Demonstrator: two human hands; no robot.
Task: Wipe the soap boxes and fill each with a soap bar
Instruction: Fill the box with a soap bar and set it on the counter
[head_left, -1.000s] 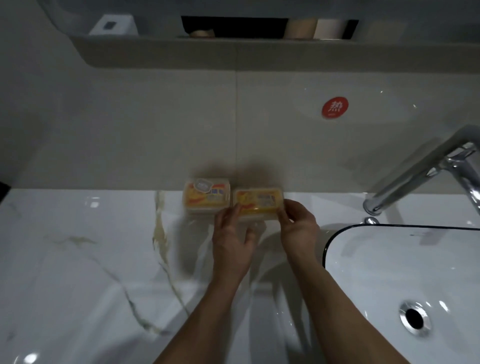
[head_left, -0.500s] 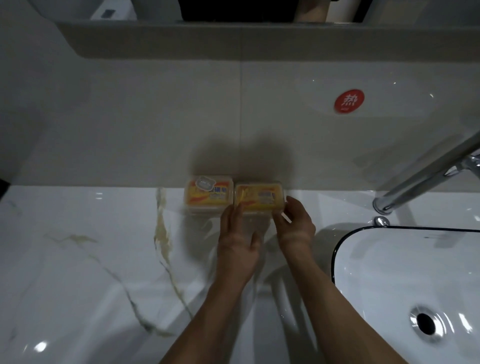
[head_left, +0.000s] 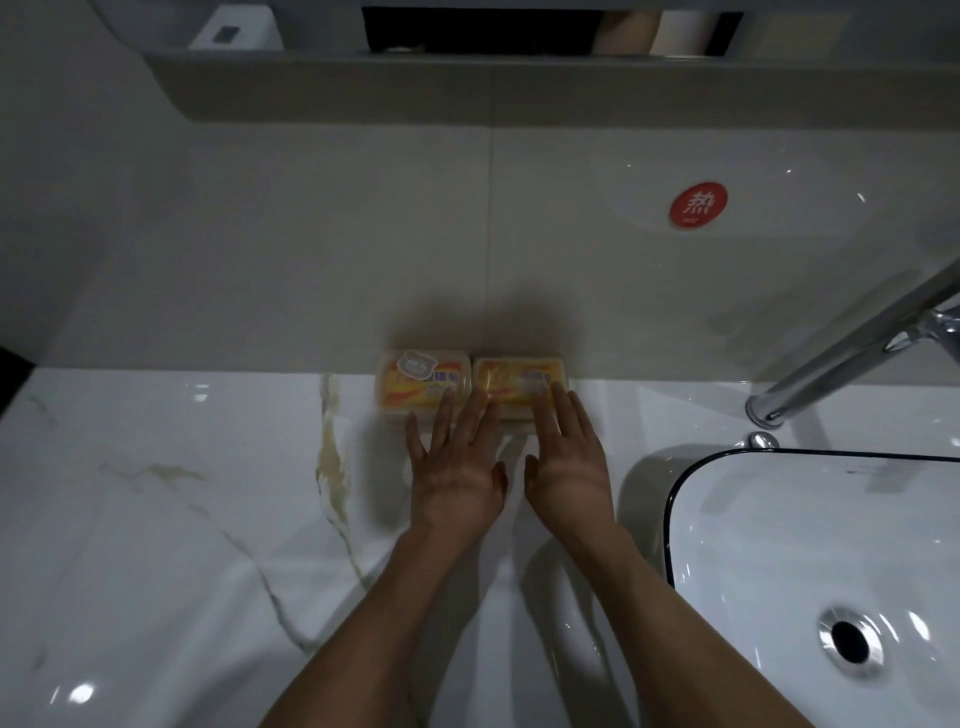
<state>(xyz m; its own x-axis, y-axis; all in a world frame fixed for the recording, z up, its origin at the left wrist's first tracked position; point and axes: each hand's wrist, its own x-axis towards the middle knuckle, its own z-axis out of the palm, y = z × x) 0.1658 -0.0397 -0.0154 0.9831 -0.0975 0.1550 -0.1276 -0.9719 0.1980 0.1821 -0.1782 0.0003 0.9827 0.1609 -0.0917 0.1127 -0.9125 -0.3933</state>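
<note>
**Both boxes against the wall, fingers flat at their near edges**

Working left to right, I had the left soap box (head_left: 423, 385) sitting at the back of the marble surface (head_left: 171, 519), its long axis running along the wall, a yellow soap bar showing through the clear lid and a pale sticker on its top left corner. Touching it on the right was the right soap box (head_left: 518, 383), lying the same way and likewise filled.

My left hand (head_left: 457, 470) lay flat with its fingers (head_left: 445, 410) straight and released, the tips reaching the near edge of the left box and the seam between the two. My right hand (head_left: 569, 462) was also spread and gripping nothing, its fingers (head_left: 558, 402) resting over the near right part of the right box. Both boxes lay straight ahead of the fingertips, each hand nearest its own box; I judged the pair placed and only needing a final nudge square to the wall.

The surface was glossy white with grey and yellowish veins. Further right sat the basin (head_left: 685, 499) and a chrome tap (head_left: 852, 353), with a red hot-water sticker (head_left: 698, 206) on the wall tiles above.
</note>
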